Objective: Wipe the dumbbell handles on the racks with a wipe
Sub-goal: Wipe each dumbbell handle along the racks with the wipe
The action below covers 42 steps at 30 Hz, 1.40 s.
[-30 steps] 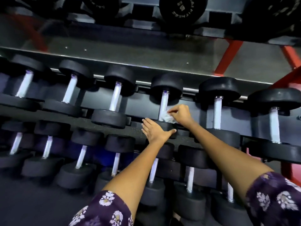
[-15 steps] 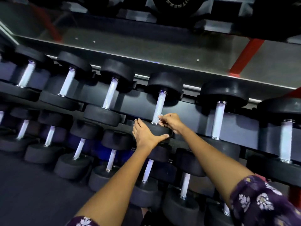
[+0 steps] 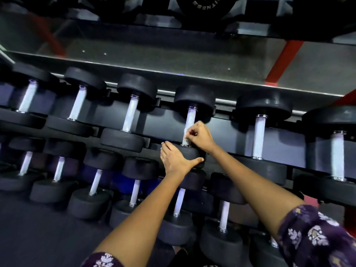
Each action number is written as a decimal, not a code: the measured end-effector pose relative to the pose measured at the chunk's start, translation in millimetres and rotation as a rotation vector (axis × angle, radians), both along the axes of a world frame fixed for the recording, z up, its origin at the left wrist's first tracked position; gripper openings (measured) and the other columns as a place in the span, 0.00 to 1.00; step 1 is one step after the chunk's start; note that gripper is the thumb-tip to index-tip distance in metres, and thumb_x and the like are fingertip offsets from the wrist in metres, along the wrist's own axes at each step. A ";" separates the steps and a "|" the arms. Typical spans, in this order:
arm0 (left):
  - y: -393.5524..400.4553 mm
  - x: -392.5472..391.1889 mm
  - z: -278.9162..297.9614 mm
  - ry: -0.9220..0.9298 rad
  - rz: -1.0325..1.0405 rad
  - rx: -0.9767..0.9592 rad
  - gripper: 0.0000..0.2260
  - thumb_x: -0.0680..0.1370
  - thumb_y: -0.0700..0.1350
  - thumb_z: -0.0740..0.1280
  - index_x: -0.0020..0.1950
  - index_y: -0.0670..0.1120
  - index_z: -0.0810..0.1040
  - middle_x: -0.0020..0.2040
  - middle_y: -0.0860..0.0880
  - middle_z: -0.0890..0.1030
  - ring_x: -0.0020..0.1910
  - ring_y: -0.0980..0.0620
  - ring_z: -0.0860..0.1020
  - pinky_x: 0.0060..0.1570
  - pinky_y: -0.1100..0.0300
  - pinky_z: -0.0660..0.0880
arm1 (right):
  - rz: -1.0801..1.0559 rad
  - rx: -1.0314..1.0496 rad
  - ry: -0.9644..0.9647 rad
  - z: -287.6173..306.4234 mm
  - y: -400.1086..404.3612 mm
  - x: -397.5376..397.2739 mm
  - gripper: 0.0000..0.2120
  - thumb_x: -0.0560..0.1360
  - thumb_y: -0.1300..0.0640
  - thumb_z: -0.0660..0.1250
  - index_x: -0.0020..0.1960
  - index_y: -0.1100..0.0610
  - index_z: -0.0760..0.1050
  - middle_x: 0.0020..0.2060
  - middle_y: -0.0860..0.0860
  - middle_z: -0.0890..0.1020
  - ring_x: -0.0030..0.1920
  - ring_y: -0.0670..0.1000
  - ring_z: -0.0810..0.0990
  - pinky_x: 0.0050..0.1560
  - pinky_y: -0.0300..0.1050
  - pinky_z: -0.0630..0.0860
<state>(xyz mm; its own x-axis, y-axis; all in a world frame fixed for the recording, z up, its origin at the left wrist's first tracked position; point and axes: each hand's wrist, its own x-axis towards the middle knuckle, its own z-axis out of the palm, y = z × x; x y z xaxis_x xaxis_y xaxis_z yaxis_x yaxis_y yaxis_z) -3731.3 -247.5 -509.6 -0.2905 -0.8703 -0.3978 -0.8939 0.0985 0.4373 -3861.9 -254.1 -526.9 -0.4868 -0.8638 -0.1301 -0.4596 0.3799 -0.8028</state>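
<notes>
Dark purple sleeves [image 3: 316,236] w/ pale floral print, forearms bare.

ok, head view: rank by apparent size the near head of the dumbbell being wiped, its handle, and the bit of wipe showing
1. near head, under the left hand, largest.
2. handle, slimmer; its lower part is hidden by the right hand.
3. wipe, smallest, mostly hidden in that hand, so its true size is unclear.

Upper rack [image 3: 169,132]: dumbbells side by side | lower rack [image 3: 123,149]: second row in front | weight plate [image 3: 204,6] on shelf above
</notes>
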 end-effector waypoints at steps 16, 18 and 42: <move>-0.2 5.2 4.2 0.025 -0.030 0.031 0.62 0.63 0.67 0.75 0.76 0.33 0.42 0.78 0.36 0.49 0.78 0.40 0.48 0.76 0.50 0.46 | 0.237 0.224 0.309 4.5 -6.7 8.9 0.08 0.69 0.64 0.71 0.48 0.63 0.81 0.50 0.59 0.76 0.48 0.57 0.77 0.44 0.39 0.68; 0.3 5.1 4.7 0.027 -0.033 0.037 0.62 0.63 0.67 0.74 0.77 0.33 0.42 0.78 0.36 0.48 0.78 0.40 0.48 0.76 0.50 0.46 | 0.186 0.214 0.294 7.5 -12.3 -0.5 0.07 0.69 0.64 0.71 0.47 0.63 0.82 0.49 0.60 0.77 0.49 0.57 0.77 0.42 0.38 0.67; -6.0 8.2 12.6 -0.086 -0.219 0.061 0.60 0.65 0.68 0.73 0.78 0.40 0.39 0.78 0.35 0.41 0.75 0.30 0.49 0.73 0.40 0.52 | 0.026 0.131 0.275 8.4 -20.2 -0.6 0.10 0.68 0.66 0.67 0.49 0.62 0.78 0.49 0.60 0.79 0.50 0.60 0.77 0.47 0.47 0.73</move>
<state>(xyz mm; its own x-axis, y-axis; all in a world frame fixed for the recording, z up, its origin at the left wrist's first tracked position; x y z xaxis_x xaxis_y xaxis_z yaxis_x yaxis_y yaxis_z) -3723.1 -253.5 -497.0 -0.4320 -0.7639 -0.4795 -0.8886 0.2694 0.3714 -3862.5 -274.2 -518.5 -0.4968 -0.8611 -0.1078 -0.6641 0.4572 -0.5916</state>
